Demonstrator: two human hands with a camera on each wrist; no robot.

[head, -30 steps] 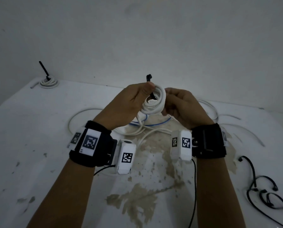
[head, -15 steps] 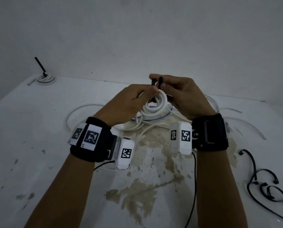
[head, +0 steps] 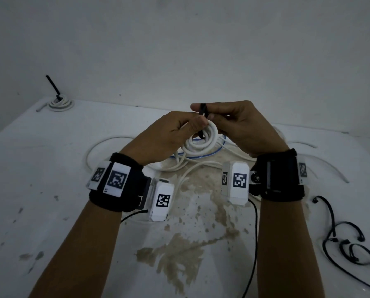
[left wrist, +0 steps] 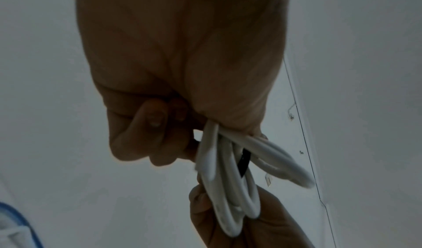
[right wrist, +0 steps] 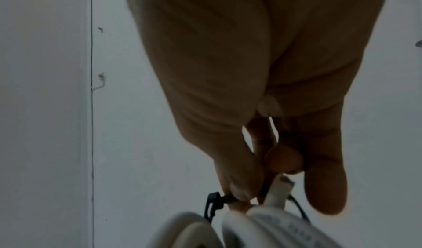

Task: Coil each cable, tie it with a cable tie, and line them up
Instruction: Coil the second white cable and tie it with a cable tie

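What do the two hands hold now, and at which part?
The left hand grips the coiled white cable at its upper loops. The right hand pinches the black cable tie near its top end.

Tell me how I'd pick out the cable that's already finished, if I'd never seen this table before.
Start at the white table and look to its far left corner, by the wall. A small white coil lies flat there, well apart from the loose cables in the middle. A black tie tail sticks up from it, and unlike the coil in the hands, nobody is touching it.
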